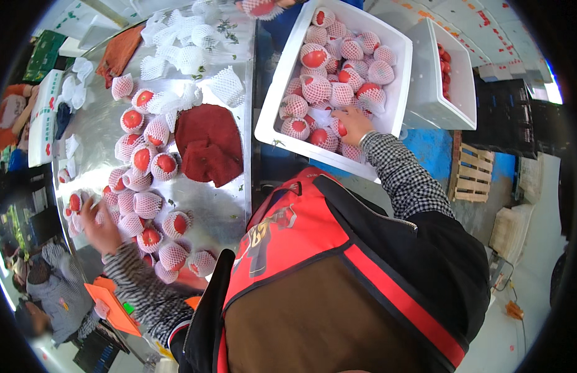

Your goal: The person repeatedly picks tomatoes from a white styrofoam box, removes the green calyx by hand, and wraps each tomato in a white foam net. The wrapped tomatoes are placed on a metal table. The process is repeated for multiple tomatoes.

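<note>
My left grip [100, 229], half open, looks empty beside fruit [141, 159] near the left edge of the worktop [221, 214]. My right grip [352, 123] is on fruit in the white box [266, 112]; I can't tell its hold. Nets [147, 205] probably stop bumps.

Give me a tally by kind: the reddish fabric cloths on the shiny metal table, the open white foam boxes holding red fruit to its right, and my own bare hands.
Reddish fabric cloths: 2 (crumpled dark red cloth, rust-brown cloth)
Open white foam boxes: 2 (nearer box, farther-right box)
Bare hands: 2 (left hand, right hand)
Total: 6
</note>
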`<state>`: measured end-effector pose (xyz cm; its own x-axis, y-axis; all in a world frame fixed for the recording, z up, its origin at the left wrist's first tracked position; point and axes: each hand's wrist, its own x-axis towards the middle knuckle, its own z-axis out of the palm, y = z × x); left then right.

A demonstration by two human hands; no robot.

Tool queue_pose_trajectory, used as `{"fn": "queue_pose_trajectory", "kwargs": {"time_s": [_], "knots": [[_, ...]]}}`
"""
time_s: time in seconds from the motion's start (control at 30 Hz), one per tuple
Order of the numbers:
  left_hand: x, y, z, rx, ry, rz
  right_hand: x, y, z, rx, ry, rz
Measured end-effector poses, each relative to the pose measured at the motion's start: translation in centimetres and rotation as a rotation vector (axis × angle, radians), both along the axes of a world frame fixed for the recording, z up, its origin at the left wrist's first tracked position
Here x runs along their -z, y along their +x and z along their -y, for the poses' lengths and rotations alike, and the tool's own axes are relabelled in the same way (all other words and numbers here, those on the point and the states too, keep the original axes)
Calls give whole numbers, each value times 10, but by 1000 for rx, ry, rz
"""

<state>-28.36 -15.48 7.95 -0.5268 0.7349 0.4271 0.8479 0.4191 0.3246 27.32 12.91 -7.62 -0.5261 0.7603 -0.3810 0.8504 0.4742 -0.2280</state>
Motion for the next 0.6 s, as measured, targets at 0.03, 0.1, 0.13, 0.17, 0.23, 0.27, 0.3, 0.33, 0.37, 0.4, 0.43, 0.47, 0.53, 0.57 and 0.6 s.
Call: {"fn": "queue_pose_trajectory", "kwargs": {"time_s": [0.03,0.1,0.13,0.17,0.23,0.27,0.3,0.33,0.37,0.4,0.43,0.47,0.53,0.57,0.6], "knots": [[2,36,-18,134,-27,8,-3,-2,-3,79,-41,-138],[20,126,-47,208,21,341,-18,-4,-3,288,-150,-333],[26,163,-64,423,13,353,-28,-11,3,466,-252,-599],[31,199,-76,522,-46,549,-41,-18,9,365,-179,-675],[46,258,-106,630,40,698,-70,-42,22,222,-80,-754],[53,282,-118,598,135,828,-86,-55,32,128,-15,-732],[57,296,-125,564,118,887,-99,-69,42,-1,71,-761],[61,306,-131,525,122,934,-109,-87,51,-62,92,-826],[66,309,-137,453,139,940,-116,-101,59,-124,103,-805],[68,308,-137,400,227,977,-123,-112,63,-109,102,-772],[71,304,-136,332,285,1035,-126,-121,66,-122,115,-759],[73,298,-135,136,291,1319,-127,-127,67,-139,49,-783],[77,284,-128,68,482,1625,-126,-135,68,-167,-77,-842],[78,279,-124,64,541,1713,-123,-138,69,-90,-309,-942],[78,267,-117,21,507,1870,-119,-142,69,4,-536,-1035]]}}
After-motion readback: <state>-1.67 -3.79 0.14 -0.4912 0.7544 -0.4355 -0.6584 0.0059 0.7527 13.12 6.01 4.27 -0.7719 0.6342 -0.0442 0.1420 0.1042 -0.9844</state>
